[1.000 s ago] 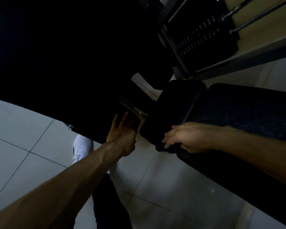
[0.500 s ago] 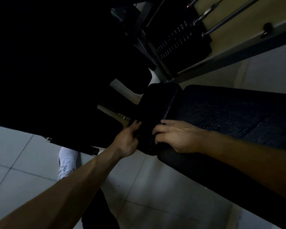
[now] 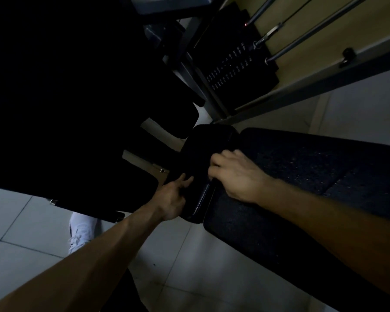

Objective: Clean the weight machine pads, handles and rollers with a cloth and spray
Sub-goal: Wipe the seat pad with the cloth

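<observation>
Nothing can be read for certain. On the weight machine (image 3: 302,86), the black weight stack (image 3: 241,70) bears rows of small pale marks (image 3: 225,72), set one pair to a plate like numbers. They are too small and dim to make out.
</observation>
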### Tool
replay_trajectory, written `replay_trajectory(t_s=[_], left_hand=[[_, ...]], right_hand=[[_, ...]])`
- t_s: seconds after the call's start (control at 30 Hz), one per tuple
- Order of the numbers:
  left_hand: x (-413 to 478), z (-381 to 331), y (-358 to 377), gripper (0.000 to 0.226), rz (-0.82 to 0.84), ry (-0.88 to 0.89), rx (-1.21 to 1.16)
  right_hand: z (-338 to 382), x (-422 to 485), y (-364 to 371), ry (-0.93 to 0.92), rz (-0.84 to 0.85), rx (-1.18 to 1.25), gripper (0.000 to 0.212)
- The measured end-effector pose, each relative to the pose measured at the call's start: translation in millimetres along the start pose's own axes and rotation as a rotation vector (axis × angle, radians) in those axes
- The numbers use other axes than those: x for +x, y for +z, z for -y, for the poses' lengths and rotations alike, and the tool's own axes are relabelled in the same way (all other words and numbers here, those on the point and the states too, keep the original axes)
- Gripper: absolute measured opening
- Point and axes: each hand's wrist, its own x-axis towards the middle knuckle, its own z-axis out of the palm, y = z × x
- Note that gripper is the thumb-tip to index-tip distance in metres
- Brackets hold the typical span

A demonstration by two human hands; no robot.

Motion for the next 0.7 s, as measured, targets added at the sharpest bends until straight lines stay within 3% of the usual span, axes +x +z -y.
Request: replay_trajectory(t_s=[0.2,0.4,0.5,0.57,0.63,0.7], left_hand=[[-1,4,5,0.082,-0.002,-0.010,-0.097],[-13,4,9,0.058,-0.154,-0.007,-0.209],[-25,1,18,0.033,-0.204,-0.159,-0.579],[-46,-9,21,0.022,-0.345,-0.273,-0.857],[-67,-17,21,0.029,-0.397,-0.334,-1.143],[-82,-21,24,0.041,-0.289,-0.326,-1.410]], right_hand=[[-79,30,-25,0.416,-0.190,-0.092,0.039],[21,0,26,0.073,-0.159,0.080,0.043],[57,-8,36,0.011,-0.140,0.232,0.044],[74,-7,30,0.149,-0.176,0.445,0.051],[93,-2,21,0.369,-0.297,0.721,0.050],[114,2,19,0.523,-0.327,0.956,0.044]])
